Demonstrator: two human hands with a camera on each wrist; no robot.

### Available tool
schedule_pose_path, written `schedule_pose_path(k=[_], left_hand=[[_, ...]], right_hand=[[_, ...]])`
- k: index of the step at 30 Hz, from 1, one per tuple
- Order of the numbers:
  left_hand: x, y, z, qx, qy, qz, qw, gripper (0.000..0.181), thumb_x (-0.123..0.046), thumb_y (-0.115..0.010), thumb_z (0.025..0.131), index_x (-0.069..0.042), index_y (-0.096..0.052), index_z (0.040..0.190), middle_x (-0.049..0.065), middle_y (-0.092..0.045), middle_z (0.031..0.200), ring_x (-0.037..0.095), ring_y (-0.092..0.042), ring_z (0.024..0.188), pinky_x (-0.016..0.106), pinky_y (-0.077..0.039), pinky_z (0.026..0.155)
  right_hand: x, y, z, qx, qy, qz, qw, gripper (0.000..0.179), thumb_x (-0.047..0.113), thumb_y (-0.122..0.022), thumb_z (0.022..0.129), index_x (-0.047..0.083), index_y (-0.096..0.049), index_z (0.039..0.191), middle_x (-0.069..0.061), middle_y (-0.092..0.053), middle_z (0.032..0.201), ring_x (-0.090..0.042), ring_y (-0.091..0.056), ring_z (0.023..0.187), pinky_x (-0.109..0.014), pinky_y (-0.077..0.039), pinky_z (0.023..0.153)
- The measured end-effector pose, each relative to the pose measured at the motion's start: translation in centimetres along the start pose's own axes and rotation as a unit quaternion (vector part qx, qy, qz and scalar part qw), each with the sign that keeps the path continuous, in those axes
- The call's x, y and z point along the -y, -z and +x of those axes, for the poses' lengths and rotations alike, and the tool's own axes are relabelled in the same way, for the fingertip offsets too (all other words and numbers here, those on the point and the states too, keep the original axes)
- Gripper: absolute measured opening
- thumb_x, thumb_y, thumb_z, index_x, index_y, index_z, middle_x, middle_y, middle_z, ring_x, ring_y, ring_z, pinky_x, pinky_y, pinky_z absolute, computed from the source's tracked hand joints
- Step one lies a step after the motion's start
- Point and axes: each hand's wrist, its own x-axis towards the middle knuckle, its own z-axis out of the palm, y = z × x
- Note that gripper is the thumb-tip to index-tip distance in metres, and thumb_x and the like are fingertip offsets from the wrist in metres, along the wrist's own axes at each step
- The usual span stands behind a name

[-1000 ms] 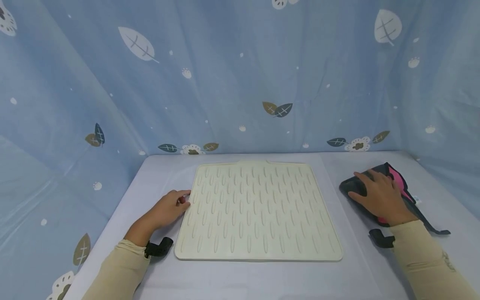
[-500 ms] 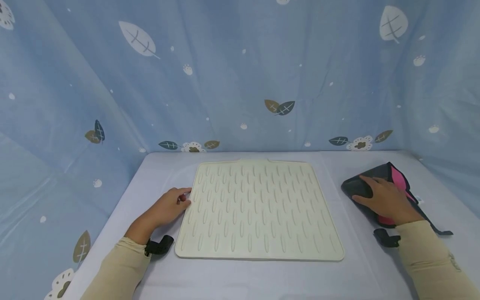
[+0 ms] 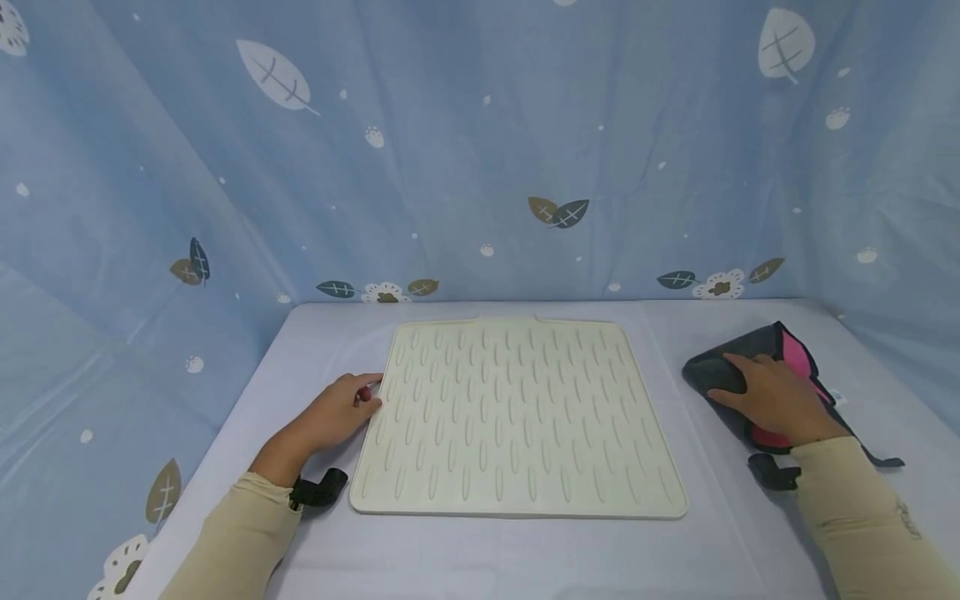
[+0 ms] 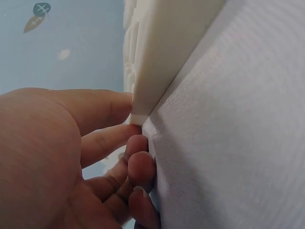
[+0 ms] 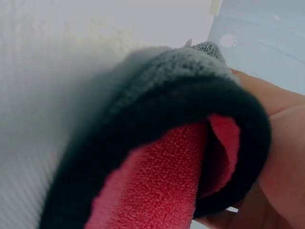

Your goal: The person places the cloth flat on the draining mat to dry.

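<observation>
A cream mat (image 3: 517, 417) with raised oval ribs lies flat in the middle of the table. At its left edge is my left hand (image 3: 337, 417); thumb and forefinger touch the edge, and the other fingers curl loosely under the palm. The left wrist view shows these fingertips (image 4: 125, 106) against the mat's thick side (image 4: 167, 52). On the right, my right hand (image 3: 780, 400) grips a folded fuzzy cloth (image 3: 738, 346), dark grey outside, pink inside, with black edging. Up close, the cloth's pink inside (image 5: 162, 176) shows within a rolled fold, beside the palm; some fingertips are hidden.
A white cloth covers the table (image 3: 517, 558). Behind and at the sides hangs a blue curtain (image 3: 465, 150) with leaf prints. A dark strap (image 3: 885, 460) trails from the cloth past the right wrist. Each wrist carries a black camera mount (image 3: 321, 487).
My right hand's spread fingers have drawn in on the cloth, bunching it slightly, and the hand has shifted a little to the right. My left hand and the mat stay in place.
</observation>
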Motion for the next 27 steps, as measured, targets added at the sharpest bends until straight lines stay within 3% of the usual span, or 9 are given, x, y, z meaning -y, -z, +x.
schedule_pose_path(k=[15, 27], left_hand=[[0.05, 0.07, -0.13, 0.003, -0.003, -0.012, 0.9999, 0.050, -0.016, -0.057, 0.101, -0.001, -0.046, 0.147, 0.012, -0.055, 0.103, 0.020, -0.048, 0.084, 0.031, -0.041, 0.070], [0.07, 0.10, -0.12, 0.003, -0.002, -0.008, 1.0000, 0.050, -0.016, -0.056, 0.101, -0.001, -0.045, 0.147, 0.011, -0.056, 0.105, 0.020, -0.049, 0.085, 0.032, -0.042, 0.073]], right_hand=[[0.70, 0.39, -0.07, -0.003, 0.000, -0.017, 0.9998, 0.068, 0.033, -0.071, 0.089, -0.010, -0.049, 0.136, -0.044, -0.052, 0.123, -0.062, -0.050, 0.112, -0.075, -0.042, 0.087], [0.88, 0.35, -0.08, -0.015, 0.007, -0.023, 0.9996, 0.059, 0.027, -0.073, 0.088, -0.011, -0.055, 0.129, -0.039, -0.059, 0.115, -0.057, -0.056, 0.107, -0.072, -0.045, 0.085]])
